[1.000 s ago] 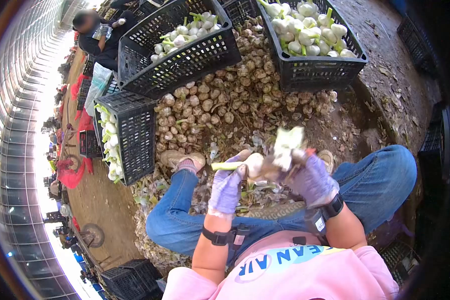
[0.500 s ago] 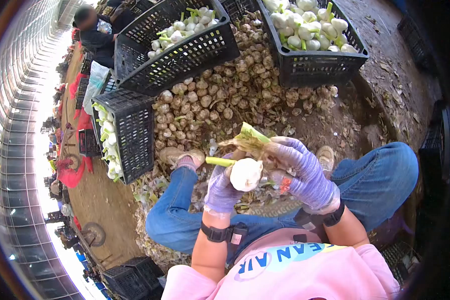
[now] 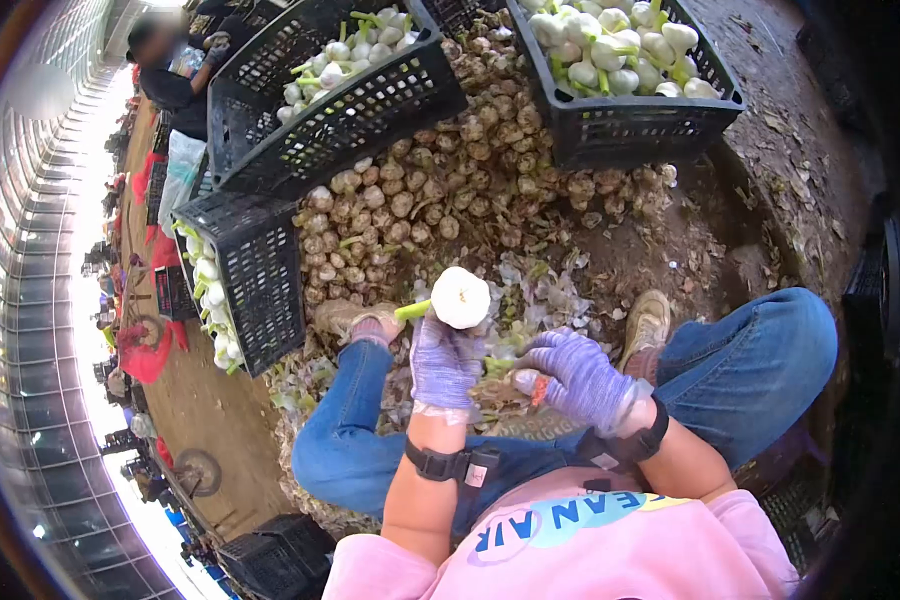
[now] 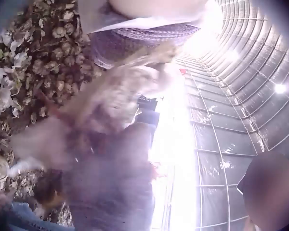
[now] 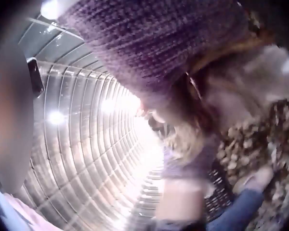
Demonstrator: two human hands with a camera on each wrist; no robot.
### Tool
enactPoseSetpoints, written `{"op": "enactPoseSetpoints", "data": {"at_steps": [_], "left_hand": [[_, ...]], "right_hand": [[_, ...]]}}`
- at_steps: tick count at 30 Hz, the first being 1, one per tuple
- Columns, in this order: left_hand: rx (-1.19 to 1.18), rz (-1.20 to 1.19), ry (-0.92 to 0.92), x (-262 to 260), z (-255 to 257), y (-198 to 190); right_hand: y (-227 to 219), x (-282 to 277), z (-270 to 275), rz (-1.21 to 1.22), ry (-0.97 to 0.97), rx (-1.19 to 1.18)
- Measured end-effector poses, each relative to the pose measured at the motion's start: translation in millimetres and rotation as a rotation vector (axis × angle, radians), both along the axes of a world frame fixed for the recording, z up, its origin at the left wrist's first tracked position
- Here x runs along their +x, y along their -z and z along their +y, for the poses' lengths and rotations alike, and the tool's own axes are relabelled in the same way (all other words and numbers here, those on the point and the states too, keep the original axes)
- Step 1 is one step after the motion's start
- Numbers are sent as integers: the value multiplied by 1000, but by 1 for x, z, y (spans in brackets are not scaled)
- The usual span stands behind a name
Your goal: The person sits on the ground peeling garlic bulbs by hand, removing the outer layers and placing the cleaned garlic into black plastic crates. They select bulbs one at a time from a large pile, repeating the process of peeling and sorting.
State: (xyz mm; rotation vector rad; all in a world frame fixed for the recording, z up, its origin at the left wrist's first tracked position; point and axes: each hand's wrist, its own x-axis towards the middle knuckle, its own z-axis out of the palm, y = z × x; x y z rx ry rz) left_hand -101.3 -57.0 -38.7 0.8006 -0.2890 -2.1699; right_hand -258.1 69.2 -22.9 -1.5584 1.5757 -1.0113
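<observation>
In the head view my gloved left hand point(image 3: 447, 365) holds a white peeled garlic bulb point(image 3: 461, 297) up, its short green stem point(image 3: 412, 310) pointing left. Lower and to the right, my gloved right hand point(image 3: 580, 380) has its fingers curled, with stripped garlic husk point(image 3: 495, 388) at the fingertips. A patch of orange point(image 3: 540, 389) shows on one finger. Both gloves are purple knit with soiled fingers. Motion blurs the left wrist view, where purple knit point(image 4: 144, 41) shows; the right wrist view shows my right glove point(image 5: 154, 48) close up.
Unpeeled garlic point(image 3: 400, 205) lies heaped ahead. Black crates with peeled bulbs stand at the back right point(image 3: 650, 135), back left point(image 3: 340, 130) and left point(image 3: 260, 285). Loose peelings point(image 3: 540, 295) cover the ground between my legs. Another person point(image 3: 165, 85) sits at far left.
The husk has come away from the bulb. My left hand has raised the bulb forward, and my right hand has drawn back and down, apart from it.
</observation>
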Motion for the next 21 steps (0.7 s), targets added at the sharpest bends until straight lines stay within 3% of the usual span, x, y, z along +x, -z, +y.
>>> {"op": "enactPoseSetpoints", "data": {"at_steps": [2,3,4,6,8,9,14,16,18,19,20,21], "left_hand": [[54,-145,-60,-26,-24,-12],[-42,-168,-76,-41,-37,-21],[-244,-35,-24,-61,-49,-39],[-477,-36,135,-101,-53,-106],[-600,-42,141,-121,-66,-112],[-604,-171,178,-124,-77,-99],[-521,-1108,401,-126,-110,33],[-432,-1111,454,-95,-125,156],[-240,-1102,575,-97,-123,212],[-365,-1273,506,-93,-118,257],[-352,-1271,516,-96,-114,268],[-504,-1384,535,-98,-110,279]], "right_hand": [[11,-3,-1,-85,47,56],[15,-3,-3,-106,106,64],[17,-3,-3,-133,159,79],[20,-5,-5,-163,121,178],[30,-8,-5,-156,235,96],[37,-10,-4,-154,289,74],[48,-30,-18,-451,322,413],[48,-32,-24,-504,402,478],[56,-34,-27,-493,374,485],[59,-33,-28,-542,423,411],[62,-33,-29,-589,472,334],[65,-37,-29,-541,428,306]]}}
